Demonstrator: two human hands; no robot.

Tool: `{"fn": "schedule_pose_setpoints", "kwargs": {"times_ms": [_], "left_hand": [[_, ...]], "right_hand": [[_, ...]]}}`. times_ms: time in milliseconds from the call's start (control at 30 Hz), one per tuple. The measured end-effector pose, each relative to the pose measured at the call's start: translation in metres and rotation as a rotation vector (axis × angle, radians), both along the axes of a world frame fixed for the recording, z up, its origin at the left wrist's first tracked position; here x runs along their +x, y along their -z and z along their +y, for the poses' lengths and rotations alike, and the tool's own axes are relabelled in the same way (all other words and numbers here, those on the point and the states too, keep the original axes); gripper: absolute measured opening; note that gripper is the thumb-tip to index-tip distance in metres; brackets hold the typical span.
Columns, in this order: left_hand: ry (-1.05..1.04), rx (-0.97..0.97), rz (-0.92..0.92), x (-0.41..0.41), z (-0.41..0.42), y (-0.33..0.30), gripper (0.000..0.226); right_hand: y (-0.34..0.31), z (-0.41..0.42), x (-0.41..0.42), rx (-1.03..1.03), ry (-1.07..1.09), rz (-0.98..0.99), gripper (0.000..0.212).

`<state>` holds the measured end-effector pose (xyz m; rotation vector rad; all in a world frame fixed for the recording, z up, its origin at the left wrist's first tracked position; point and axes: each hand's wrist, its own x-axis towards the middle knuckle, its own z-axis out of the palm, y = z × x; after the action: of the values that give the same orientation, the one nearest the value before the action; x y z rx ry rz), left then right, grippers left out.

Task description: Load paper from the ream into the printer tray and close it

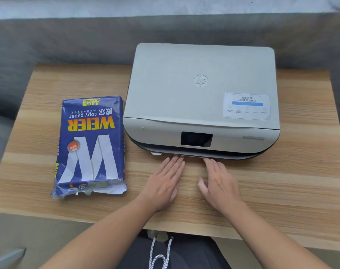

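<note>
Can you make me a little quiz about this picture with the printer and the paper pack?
1. True or false: the paper ream lies to the left of the printer.
2. What are the fingertips of the left hand and the right hand touching?
A. the front bottom edge of the printer
B. the torn end of the ream
C. the sticker on the printer lid
3. Fill in the word: the ream's wrapper is torn open at the end ____ the person.

Key:
1. True
2. A
3. nearest
</note>
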<state>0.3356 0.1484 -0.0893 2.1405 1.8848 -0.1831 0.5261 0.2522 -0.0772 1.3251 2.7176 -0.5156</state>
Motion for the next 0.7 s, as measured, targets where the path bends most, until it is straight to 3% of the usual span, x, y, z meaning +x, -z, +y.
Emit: {"fn": "schedule_pose_setpoints", "kwargs": {"times_ms": [367, 533, 633, 700], "left_hand": [[-0.007, -0.006, 0.078, -0.012, -0.028, -0.017, 0.076], [-0.013, 0.012, 0.049, -0.031, -0.068, -0.030, 0.065], [-0.089, 0.053, 0.050, -0.047, -0.093, -0.046, 0.065], [-0.113, 0.029, 0.098, -0.060, -0.111, -0.048, 0.066]], "right_hand": [[-0.004, -0.004, 0.000, 0.000, -0.101, -0.106, 0.072], [-0.005, -0.025, 0.008, 0.048, -0.243, 0.023, 0.072], [0.003, -0.040, 0.003, 0.094, -0.320, 0.078, 0.083], [0.016, -0.050, -0.002, 0.129, -0.403, 0.113, 0.073]]}}
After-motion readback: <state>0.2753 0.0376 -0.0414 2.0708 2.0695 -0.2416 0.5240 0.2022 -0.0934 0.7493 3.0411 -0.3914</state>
